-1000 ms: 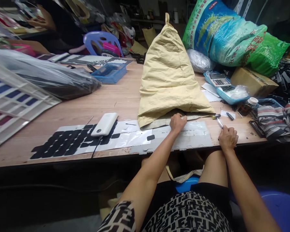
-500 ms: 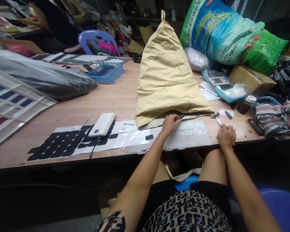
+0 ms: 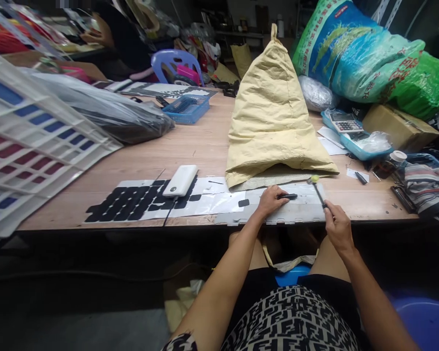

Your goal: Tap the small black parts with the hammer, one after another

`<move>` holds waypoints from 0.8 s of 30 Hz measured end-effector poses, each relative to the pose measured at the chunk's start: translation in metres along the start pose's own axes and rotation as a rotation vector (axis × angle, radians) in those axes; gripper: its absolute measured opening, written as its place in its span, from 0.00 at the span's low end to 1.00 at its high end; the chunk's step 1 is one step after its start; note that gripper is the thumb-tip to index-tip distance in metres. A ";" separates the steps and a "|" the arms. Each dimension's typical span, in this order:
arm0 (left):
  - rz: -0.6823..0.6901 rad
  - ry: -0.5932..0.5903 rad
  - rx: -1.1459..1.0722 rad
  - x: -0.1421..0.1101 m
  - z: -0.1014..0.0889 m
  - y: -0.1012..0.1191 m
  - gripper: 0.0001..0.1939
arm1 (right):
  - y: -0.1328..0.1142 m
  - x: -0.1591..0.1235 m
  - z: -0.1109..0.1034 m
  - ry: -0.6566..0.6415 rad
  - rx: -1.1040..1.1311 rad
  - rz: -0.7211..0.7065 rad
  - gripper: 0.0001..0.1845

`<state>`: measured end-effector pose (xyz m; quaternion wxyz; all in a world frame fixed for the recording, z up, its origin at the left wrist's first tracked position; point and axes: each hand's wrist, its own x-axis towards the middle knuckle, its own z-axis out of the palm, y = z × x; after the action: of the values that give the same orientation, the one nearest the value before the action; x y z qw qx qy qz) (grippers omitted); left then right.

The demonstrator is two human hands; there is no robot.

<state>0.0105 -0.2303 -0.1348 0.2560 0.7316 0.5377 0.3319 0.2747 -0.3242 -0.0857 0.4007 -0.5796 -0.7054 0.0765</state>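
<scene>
My left hand is closed on a short black rod-like piece and holds it low over the pale grey board at the table's front edge. My right hand grips the dark handle of a small hammer. The hammer's yellowish head is raised beyond the hand, to the right of the black piece, and apart from it. Just past my left hand is the open lower edge of a cream cloth sack. Another small black piece lies on a white paper to the right.
Left on the table lie a white power bank with a cable and a sheet of black pads. A white slatted crate stands far left. Blue trays, a calculator, a jar and striped cloth sit farther around.
My right hand has lifted the hammer off the table and brought it left over the board. My left hand has drawn the black piece back from the sack's edge. The view has shifted left.
</scene>
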 end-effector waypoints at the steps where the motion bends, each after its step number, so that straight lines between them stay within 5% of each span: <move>1: -0.014 0.001 -0.001 0.000 0.000 0.001 0.10 | -0.012 -0.004 0.003 -0.046 0.048 -0.022 0.21; 5: -0.053 0.001 0.005 -0.001 -0.002 0.005 0.11 | -0.040 -0.011 0.016 -0.172 0.073 -0.042 0.22; 10: -0.068 -0.017 0.035 0.000 -0.004 0.010 0.10 | -0.039 -0.013 0.027 -0.262 -0.043 -0.031 0.23; 24: -0.067 -0.007 0.008 0.001 -0.003 0.008 0.11 | -0.028 -0.010 0.012 -0.181 -0.125 0.005 0.23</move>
<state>0.0136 -0.2320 -0.1272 0.2659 0.7155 0.5623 0.3181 0.2461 -0.3377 -0.0829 0.2981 -0.5960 -0.7408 0.0852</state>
